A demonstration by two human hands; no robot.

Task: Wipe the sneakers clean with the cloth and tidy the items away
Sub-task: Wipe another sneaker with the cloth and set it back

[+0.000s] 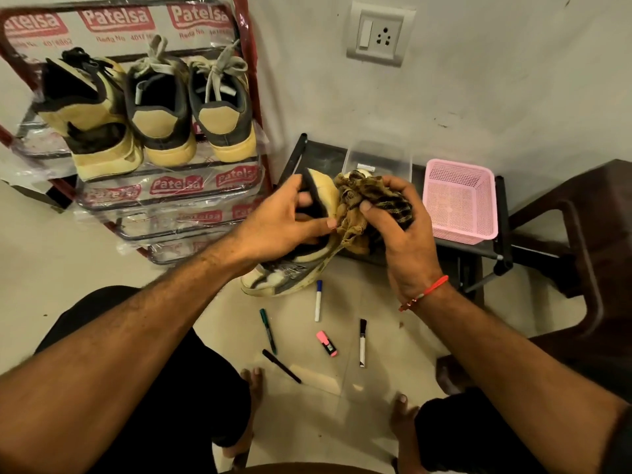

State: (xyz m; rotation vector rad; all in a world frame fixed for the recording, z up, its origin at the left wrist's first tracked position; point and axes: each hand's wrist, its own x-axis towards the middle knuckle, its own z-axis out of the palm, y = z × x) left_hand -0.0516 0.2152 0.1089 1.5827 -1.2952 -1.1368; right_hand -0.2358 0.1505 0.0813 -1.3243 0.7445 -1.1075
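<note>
Above the floor pens (pixel 318 301) | your left hand (pixel 273 224) grips the sneaker (pixel 290 271), right hand (pixel 400 230) clutches the cloth (pixel 355 200) | step: wiping | next, likely: finish, then rack (pixel 212 172) it.

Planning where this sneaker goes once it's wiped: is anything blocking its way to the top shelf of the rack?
Partly. Three sneakers already fill the rack's top shelf side by side, leaving no visible gap. The air between the held sneaker and the rack looks open.

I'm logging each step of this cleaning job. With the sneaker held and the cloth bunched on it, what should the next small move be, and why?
Probably drag the cloth down along the sneaker: the right hand grips it bunched against the upper, the left hand holds the sneaker steady, and its side looks grimy.
</note>
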